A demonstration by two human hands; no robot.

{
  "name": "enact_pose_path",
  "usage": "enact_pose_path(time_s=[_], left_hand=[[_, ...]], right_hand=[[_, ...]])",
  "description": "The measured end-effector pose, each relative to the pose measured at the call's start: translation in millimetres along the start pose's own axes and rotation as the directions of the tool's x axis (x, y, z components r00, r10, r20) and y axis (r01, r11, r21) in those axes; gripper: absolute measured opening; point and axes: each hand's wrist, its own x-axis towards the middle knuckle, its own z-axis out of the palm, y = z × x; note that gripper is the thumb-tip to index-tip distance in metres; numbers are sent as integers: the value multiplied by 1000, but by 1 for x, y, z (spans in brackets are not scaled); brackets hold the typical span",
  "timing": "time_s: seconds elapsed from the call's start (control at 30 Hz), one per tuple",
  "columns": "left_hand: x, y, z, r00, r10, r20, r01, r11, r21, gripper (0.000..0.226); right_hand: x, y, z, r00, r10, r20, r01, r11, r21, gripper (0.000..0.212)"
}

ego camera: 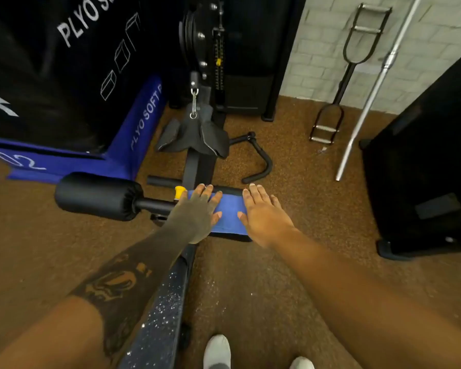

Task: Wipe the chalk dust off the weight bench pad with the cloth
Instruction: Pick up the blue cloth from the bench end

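A blue cloth (228, 213) lies spread over the far end of the black bench pad (230, 189). My left hand (197, 213) presses flat on the cloth's left part, fingers spread. Flat on its right edge rests my right hand (264, 214), fingers extended. Neither hand grips the cloth. Nearer me, the dark bench pad (163, 312) is speckled with white chalk dust; my left forearm hides part of it.
A black foam roller pad (96, 195) with a yellow knob (179, 192) sticks out left of the bench. Plyo boxes (64, 75) stand at the left, a cable machine (216, 62) behind. A barbell (370, 102) leans on the brick wall. A black box (423, 169) stands at right. My shoes (217, 351) are below.
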Motion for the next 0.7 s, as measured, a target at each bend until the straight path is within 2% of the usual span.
enact_pose_path(time_s=[0.13, 0.27, 0.43, 0.63, 0.7], left_hand=[[4, -4, -1, 999, 24, 33, -24, 1000, -19, 67], [7, -11, -10, 998, 20, 64, -17, 999, -46, 74], [7, -13, -17, 1000, -14, 6, 15, 994, -112, 82], [-6, -27, -19, 995, -91, -50, 79, 976, -204, 65], [-13, -36, -16, 993, -111, -50, 92, 956, -279, 58]], right_hand=[[8, -4, 3, 998, 11, 67, -10, 1000, -15, 62], [14, -13, -6, 997, 29, 75, -30, 1000, 5, 58], [24, -20, -23, 996, 23, 82, -26, 999, 26, 56], [36, -32, -37, 992, 9, 128, -15, 999, 46, 49], [40, -40, -42, 992, -22, 127, 13, 997, 71, 39]])
